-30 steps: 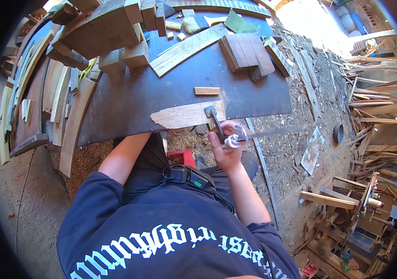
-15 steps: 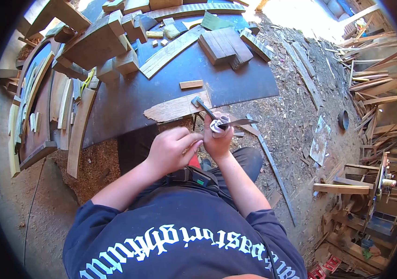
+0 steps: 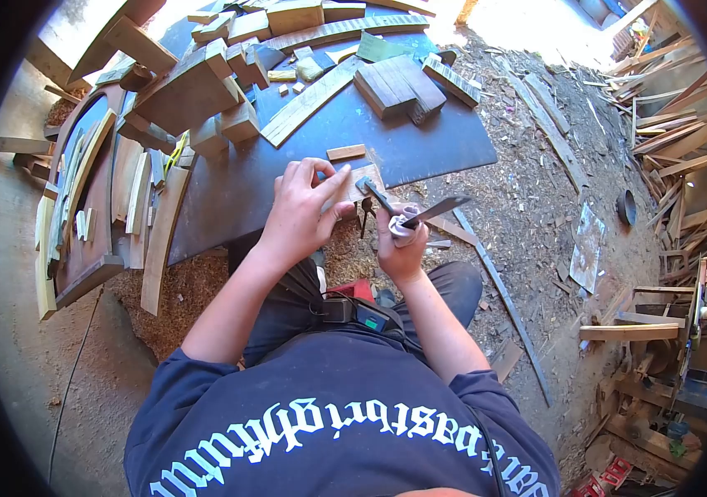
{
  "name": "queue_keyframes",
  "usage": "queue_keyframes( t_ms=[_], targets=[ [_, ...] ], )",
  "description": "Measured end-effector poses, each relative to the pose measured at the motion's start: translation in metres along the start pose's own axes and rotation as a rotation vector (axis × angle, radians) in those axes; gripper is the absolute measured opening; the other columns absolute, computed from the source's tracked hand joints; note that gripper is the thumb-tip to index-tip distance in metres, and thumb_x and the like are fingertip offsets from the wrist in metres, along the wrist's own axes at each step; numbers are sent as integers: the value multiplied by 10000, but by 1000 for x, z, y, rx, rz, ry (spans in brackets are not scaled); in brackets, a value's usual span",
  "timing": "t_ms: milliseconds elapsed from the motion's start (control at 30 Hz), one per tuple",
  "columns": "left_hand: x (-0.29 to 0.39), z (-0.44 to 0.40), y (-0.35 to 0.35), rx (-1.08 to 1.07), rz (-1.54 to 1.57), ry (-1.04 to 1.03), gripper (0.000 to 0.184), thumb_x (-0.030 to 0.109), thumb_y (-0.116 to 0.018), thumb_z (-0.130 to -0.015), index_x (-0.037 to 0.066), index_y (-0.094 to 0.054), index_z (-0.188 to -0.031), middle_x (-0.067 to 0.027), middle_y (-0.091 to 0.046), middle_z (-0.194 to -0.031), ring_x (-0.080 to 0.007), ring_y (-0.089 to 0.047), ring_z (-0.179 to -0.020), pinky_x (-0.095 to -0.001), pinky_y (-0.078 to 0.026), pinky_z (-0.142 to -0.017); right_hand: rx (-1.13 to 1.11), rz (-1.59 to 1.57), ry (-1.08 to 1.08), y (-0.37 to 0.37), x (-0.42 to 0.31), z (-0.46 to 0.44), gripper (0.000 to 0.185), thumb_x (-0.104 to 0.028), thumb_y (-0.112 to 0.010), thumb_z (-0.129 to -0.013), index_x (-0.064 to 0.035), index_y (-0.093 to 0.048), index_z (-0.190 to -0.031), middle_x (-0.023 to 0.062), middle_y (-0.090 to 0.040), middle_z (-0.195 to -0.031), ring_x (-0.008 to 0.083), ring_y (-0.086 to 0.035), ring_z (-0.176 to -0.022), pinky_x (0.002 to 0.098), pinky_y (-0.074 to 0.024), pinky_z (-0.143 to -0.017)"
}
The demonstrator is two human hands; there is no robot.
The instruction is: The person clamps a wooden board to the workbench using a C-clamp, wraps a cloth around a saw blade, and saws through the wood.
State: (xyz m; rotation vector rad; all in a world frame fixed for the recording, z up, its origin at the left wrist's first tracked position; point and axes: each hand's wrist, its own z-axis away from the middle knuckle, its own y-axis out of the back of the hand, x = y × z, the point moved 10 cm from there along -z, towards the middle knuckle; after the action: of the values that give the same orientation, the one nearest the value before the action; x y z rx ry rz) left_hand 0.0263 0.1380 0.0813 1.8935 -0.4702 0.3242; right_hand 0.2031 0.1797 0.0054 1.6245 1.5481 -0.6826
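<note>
My left hand (image 3: 300, 207) is over the near edge of the blue-grey tabletop, thumb and index finger apart. Its fingertips lie over a thin pale wooden board (image 3: 372, 172), whose left part they hide; I cannot tell whether they press on it. My right hand (image 3: 401, 257) is closed around a dark metal tool (image 3: 380, 197) with pale cloth (image 3: 404, 230) wrapped at the grip. The tool's narrow bar runs up to a small square end at the board, and a flat pointed blade (image 3: 445, 207) sticks out to the right.
A small wooden block (image 3: 346, 152) lies beyond the board. Dark wooden blocks (image 3: 399, 87) and a long pale strip (image 3: 308, 103) sit farther back. Curved planks (image 3: 164, 240) lean at the left. A long flat strip (image 3: 507, 306) crosses the chip-covered ground; wood is piled at the right.
My left hand has moved up and forward from near my right hand to the board. My right hand, still gripping the tool, has shifted slightly right, and the view has shifted too.
</note>
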Motion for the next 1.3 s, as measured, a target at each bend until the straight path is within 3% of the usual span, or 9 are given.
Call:
queue_keyframes(
  t_ms=[200, 300, 500, 600, 800, 967, 1100, 1167, 1300],
  targets=[
    [-5, -5, 2, 65, 76, 1, 599, 209, -818, -834, 23, -631, -1372, -147, -619, -1180, -345, -580, -1108, -441, -462, -982, 68, -65, 20, -7, -5, 0, 125, -88, -761, -920, -27, -653, -907, 82, -651, -735, 226, -639, -592, 339, -477, -570],
    [-6, -3, 4, 68, 64, -48, 609, 227, -823, -831, 23, -630, -1371, -151, -628, -1193, -339, -592, -1114, -448, -463, -992, -6, -94, -200, -7, 19, 2, 124, -77, -749, -935, -26, -645, -890, 56, -629, -691, 206, -624, -584, 339, -457, -558],
    [-33, 27, 41, 116, -16, 65, 468, 261, -879, -750, 61, -775, -1160, -92, -667, -1038, -285, -628, -1019, -384, -497, -909, -70, -111, -84, -4, 3, -5, 171, -80, -761, -940, -33, -640, -829, 28, -613, -711, 138, -578, -595, 303, -423, -558],
    [-45, 32, 36, 149, 109, 158, 450, 240, -905, -717, 49, -793, -1109, -96, -629, -946, -266, -619, -938, -381, -514, -851, -100, -207, -214, -9, 38, 6, 154, -74, -764, -934, -37, -648, -840, 49, -620, -739, 154, -587, -632, 312, -436, -583],
    [-43, 33, 36, 173, 131, 164, 440, 227, -903, -727, 27, -780, -1100, -110, -620, -941, -280, -621, -920, -384, -520, -837, -35, -32, -175, -19, 10, 19, 144, -114, -746, -951, -42, -641, -884, 54, -645, -762, 178, -620, -633, 312, -440, -578],
    [-39, 34, 37, 192, 99, 130, 446, 228, -900, -733, 25, -772, -1108, -116, -613, -932, -282, -623, -907, -386, -521, -830, -204, -7, -120, -5, 27, -18, 111, -62, -738, -947, -34, -646, -892, 38, -648, -723, 131, -593, -579, 289, -421, -526],
    [-37, 33, 36, 216, 107, 132, 411, 261, -889, -742, 11, -769, -1045, -112, -591, -910, -288, -605, -893, -401, -512, -808, 5, -116, -206, -26, -4, 18, 117, -66, -736, -938, -45, -623, -915, 32, -611, -672, 121, -582, -552, 285, -437, -529],
    [-34, 33, 36, 229, 95, 124, 403, 256, -888, -741, 7, -764, -1032, -113, -586, -903, -291, -602, -885, -406, -510, -803, -6, 5, 19, -17, -6, 8, 99, -56, -730, -939, -36, -638, -909, 29, -617, -682, 122, -594, -564, 282, -451, -538],
    [-28, 31, 32, 239, 73, 122, 438, 259, -899, -744, -4, -757, -1065, -119, -597, -900, -291, -612, -863, -394, -518, -782, -202, -116, -186, -8, 22, -33, 252, -124, -720, -981, -26, -654, -758, 22, -653, -651, 103, -621, -585, 274, -448, -520]
  ],
)
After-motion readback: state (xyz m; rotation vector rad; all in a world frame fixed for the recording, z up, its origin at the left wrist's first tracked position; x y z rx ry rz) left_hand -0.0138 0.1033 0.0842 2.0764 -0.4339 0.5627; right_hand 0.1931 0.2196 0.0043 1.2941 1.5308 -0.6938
